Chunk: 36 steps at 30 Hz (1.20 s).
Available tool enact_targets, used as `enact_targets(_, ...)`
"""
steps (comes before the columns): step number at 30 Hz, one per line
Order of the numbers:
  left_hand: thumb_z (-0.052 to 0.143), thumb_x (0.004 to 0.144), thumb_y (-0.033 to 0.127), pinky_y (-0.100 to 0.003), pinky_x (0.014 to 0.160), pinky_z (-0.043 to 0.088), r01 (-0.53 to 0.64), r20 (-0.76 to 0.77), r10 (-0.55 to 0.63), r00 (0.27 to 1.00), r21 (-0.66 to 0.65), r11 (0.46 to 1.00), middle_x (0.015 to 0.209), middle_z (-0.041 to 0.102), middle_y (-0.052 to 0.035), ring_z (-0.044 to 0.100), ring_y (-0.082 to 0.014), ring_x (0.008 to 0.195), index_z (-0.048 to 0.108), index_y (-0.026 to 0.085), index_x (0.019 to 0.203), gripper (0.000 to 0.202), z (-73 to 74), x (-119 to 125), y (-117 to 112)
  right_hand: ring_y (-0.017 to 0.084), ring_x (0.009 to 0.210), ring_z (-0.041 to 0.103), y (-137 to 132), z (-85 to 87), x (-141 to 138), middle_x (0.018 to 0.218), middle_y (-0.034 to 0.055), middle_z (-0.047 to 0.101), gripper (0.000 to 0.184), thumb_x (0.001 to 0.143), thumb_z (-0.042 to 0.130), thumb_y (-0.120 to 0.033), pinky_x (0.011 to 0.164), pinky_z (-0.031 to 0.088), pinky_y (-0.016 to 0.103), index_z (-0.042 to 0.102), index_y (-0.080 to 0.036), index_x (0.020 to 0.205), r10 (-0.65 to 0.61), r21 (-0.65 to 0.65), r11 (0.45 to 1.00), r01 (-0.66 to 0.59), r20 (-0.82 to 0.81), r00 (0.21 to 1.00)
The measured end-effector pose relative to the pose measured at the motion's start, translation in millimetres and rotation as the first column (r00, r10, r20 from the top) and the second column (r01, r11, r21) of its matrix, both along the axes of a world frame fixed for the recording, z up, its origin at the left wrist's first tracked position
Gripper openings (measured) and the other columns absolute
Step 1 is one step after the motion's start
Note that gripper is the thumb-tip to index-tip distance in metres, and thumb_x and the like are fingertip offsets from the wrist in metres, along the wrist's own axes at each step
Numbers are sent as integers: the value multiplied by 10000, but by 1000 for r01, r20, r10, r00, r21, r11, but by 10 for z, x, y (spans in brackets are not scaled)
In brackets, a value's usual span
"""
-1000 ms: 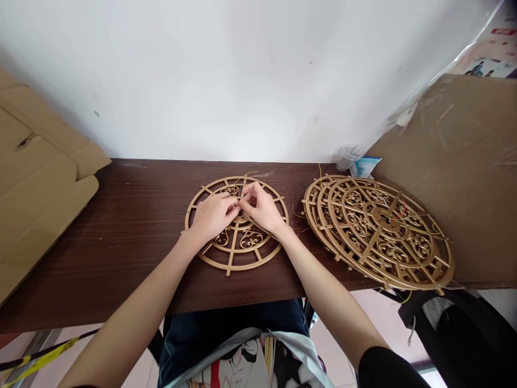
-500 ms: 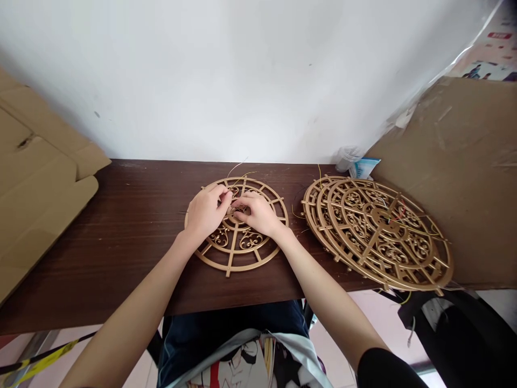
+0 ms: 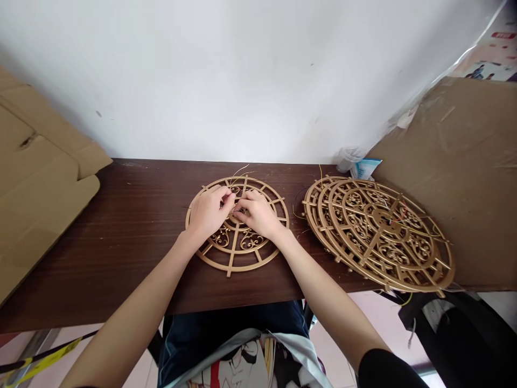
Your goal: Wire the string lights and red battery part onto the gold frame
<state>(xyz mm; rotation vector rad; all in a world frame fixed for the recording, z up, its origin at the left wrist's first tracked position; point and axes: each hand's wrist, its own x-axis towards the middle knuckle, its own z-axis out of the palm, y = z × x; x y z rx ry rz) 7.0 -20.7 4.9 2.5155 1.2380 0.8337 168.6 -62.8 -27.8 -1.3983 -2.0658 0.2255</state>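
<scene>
A gold-coloured round openwork frame, with spokes and scroll ornaments, lies flat on the dark table in front of me. Over its hub, my left hand is closed in a pinch, with thin yellowish wires rising behind its fingertips. My right hand comes in from the other side, thumb and fingers pinched together close to the left fingertips. Both seem to hold thin wire at the hub, though the fingers hide most of it.
On the right, several similar gold frames are stacked, with loose wires on top. A clear plastic cup and a blue-white packet stand behind them. Cardboard rises at the left, more cardboard at the right, and a white wall behind.
My fingertips have shifted slightly at the hub, the left ones a little lower and to the right. The loose wire ends behind them have swung a little. The frame stays in place.
</scene>
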Motion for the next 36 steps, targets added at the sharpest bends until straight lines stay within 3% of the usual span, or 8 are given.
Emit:
enact_targets(11,472,918,318,-268,564,320,-16,12,16,1000,20,1000,702,611,-9,506,-143,601,593,189,740,250,-33,-13,24,245,996,455,-76,90,-66,1012,82,551,123,933,524,-255,835,359,367,619,-183,904,-192,7,981,192,71,979)
enact_targets(18,483,907,307,-262,560,316,-13,28,13,1000,7,1000,736,625,-14,502,-135,595,597,184,739,237,-25,-2,11,234,971,474,-64,84,-74,971,77,563,135,938,488,-253,828,357,353,587,-181,881,-168,10,986,168,22,986)
enact_targets(23,490,901,317,-258,555,313,-12,27,12,1000,-3,1000,669,607,-3,494,-135,578,593,187,713,250,-15,0,6,201,870,506,-23,58,-55,872,47,591,110,907,482,-206,834,374,332,528,-185,810,-90,3,996,91,-125,988)
enact_targets(27,500,895,343,-256,541,304,-25,23,26,999,-18,1000,590,580,9,473,-134,534,612,196,709,262,-3,3,5,167,754,506,-5,66,-53,794,19,596,102,872,487,-187,742,385,289,505,-193,772,-77,-58,996,65,-259,963)
enact_targets(36,503,895,314,-252,558,332,-14,32,14,999,1,1000,645,626,5,523,-138,573,635,198,747,230,2,2,-6,115,617,496,-17,87,-83,702,-21,580,115,856,538,-274,602,375,242,580,-175,816,-81,-203,979,-34,-533,842)
